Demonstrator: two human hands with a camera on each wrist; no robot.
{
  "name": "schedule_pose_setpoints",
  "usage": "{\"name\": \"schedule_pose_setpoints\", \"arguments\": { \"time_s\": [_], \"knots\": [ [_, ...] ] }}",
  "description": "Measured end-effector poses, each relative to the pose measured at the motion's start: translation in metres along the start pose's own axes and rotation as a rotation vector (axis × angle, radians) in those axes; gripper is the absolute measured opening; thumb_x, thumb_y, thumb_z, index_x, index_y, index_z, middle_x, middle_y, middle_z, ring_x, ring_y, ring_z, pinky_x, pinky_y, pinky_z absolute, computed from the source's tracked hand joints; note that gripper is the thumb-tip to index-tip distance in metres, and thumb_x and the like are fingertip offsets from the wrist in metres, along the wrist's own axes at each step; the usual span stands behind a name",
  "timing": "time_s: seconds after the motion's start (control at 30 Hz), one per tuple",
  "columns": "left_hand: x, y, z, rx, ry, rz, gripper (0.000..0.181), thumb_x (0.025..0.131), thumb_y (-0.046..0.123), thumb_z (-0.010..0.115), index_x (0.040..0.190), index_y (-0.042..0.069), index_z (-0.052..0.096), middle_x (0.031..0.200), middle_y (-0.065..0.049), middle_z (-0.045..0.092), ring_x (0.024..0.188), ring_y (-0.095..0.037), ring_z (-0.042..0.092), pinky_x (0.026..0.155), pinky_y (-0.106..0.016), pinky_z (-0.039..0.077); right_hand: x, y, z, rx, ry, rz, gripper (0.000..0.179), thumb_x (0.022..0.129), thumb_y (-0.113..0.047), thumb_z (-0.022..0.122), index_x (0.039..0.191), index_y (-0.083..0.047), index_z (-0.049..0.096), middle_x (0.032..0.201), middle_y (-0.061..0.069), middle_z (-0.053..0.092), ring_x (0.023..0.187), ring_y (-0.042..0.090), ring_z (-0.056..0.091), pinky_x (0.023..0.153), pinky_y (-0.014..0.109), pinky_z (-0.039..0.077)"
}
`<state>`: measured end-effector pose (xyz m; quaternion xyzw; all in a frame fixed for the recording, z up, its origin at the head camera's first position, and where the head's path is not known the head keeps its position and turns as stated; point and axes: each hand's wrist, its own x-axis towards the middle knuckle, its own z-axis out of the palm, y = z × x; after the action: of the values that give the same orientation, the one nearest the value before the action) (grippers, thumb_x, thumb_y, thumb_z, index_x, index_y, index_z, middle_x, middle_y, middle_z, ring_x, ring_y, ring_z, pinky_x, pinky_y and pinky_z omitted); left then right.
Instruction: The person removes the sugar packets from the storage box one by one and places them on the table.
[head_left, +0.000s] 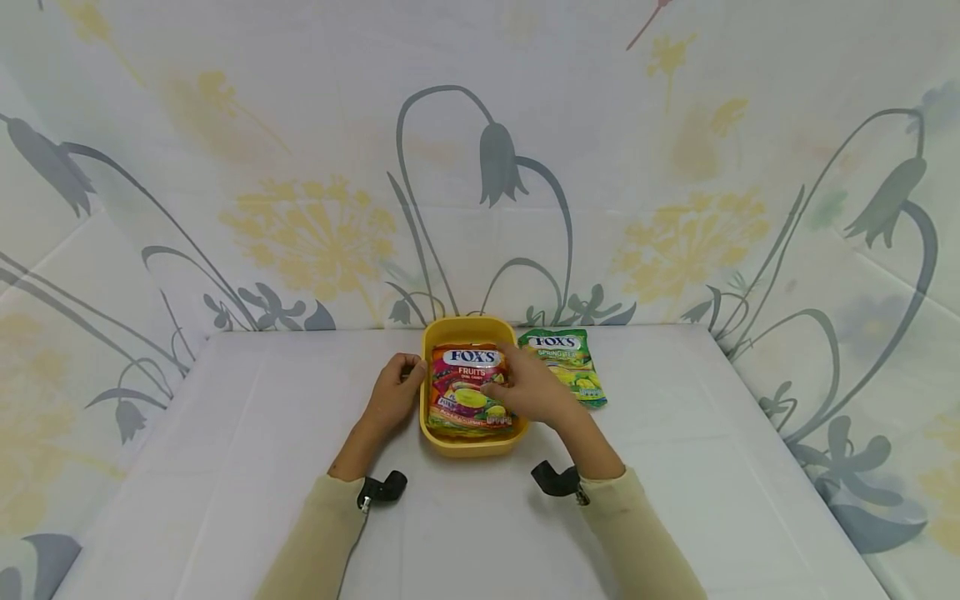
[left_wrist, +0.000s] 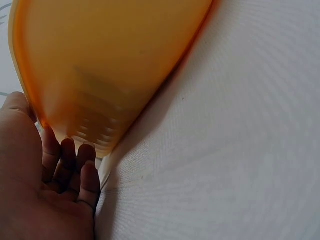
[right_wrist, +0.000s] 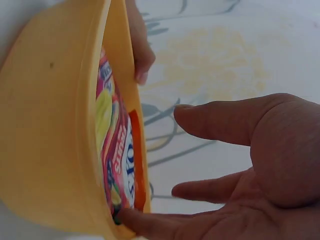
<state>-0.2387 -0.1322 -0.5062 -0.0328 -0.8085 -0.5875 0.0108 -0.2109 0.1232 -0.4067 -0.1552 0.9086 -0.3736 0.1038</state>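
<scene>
A yellow plastic basket (head_left: 471,449) stands on the white table, with a red FOX'S Fruits candy bag (head_left: 459,377) lying face up inside it. My left hand (head_left: 393,390) holds the basket's left side, thumb at the rim and the other fingers curled against the perforated outer wall (left_wrist: 82,107). Over the basket's right rim reaches my right hand (head_left: 538,388), thumb and fingers spread apart. In the right wrist view, one fingertip of it touches the end of the candy bag (right_wrist: 120,160) just inside the rim.
A green FOX'S Spring Tea candy bag (head_left: 566,367) lies on the table right of the basket, partly behind my right hand. A flower-printed cloth (head_left: 480,242) hangs as a backdrop along the table's far edge and both sides.
</scene>
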Motion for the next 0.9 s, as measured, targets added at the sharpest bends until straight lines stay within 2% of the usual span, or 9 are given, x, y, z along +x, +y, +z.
{"name": "schedule_pose_setpoints", "arguments": {
  "time_s": [0.2, 0.33, 0.43, 0.67, 0.8, 0.9],
  "knots": [
    [0.001, -0.001, 0.0, 0.0, 0.001, 0.001, 0.032, 0.112, 0.03, 0.052, 0.125, 0.001, 0.057, 0.127, -0.018, 0.061, 0.119, -0.03, 0.058, 0.106, -0.046, 0.049, -0.003, -0.011, 0.012, 0.065, -0.05, 0.079, 0.081, 0.101, -0.025, 0.073, 0.163, 0.002, 0.03, 0.153, 0.022, 0.053, 0.139, 0.038, 0.053, 0.117, 0.057, 0.042],
    [0.0, -0.001, -0.001, -0.007, 0.001, 0.002, 0.031, 0.112, 0.03, 0.052, 0.125, 0.001, 0.057, 0.126, -0.017, 0.061, 0.117, -0.03, 0.058, 0.104, -0.044, 0.049, -0.003, -0.014, 0.021, 0.037, -0.055, 0.102, 0.082, 0.101, -0.027, 0.071, 0.163, 0.004, 0.027, 0.152, 0.024, 0.053, 0.138, 0.038, 0.053, 0.117, 0.057, 0.041],
    [0.0, -0.001, -0.001, -0.008, -0.001, 0.004, 0.031, 0.112, 0.029, 0.052, 0.125, 0.001, 0.057, 0.126, -0.018, 0.06, 0.116, -0.03, 0.058, 0.103, -0.045, 0.05, -0.002, -0.013, 0.027, 0.02, -0.026, 0.105, 0.081, 0.101, -0.027, 0.071, 0.162, 0.003, 0.027, 0.152, 0.027, 0.049, 0.138, 0.04, 0.051, 0.117, 0.058, 0.041],
    [0.001, -0.001, -0.001, -0.007, -0.005, 0.007, 0.031, 0.112, 0.029, 0.052, 0.125, 0.001, 0.057, 0.127, -0.018, 0.061, 0.118, -0.031, 0.059, 0.106, -0.047, 0.05, 0.001, -0.012, 0.034, 0.11, 0.077, 0.124, 0.079, 0.102, -0.021, 0.07, 0.164, 0.001, 0.025, 0.149, 0.031, 0.035, 0.135, 0.043, 0.048, 0.113, 0.062, 0.043],
    [0.001, -0.001, -0.001, -0.005, -0.005, 0.009, 0.031, 0.112, 0.029, 0.052, 0.125, 0.001, 0.056, 0.126, -0.018, 0.061, 0.117, -0.031, 0.059, 0.105, -0.046, 0.05, 0.003, -0.011, 0.035, 0.129, 0.123, 0.13, 0.079, 0.102, -0.018, 0.07, 0.163, 0.002, 0.025, 0.147, 0.03, 0.037, 0.133, 0.043, 0.05, 0.113, 0.061, 0.044],
    [0.001, -0.001, -0.001, -0.001, -0.005, 0.01, 0.031, 0.112, 0.028, 0.052, 0.125, 0.0, 0.056, 0.126, -0.018, 0.061, 0.117, -0.031, 0.059, 0.105, -0.046, 0.051, 0.004, -0.01, 0.035, 0.146, 0.153, 0.121, 0.075, 0.101, -0.016, 0.071, 0.16, 0.004, 0.031, 0.146, 0.028, 0.045, 0.133, 0.042, 0.053, 0.112, 0.06, 0.046]
  ]
}}
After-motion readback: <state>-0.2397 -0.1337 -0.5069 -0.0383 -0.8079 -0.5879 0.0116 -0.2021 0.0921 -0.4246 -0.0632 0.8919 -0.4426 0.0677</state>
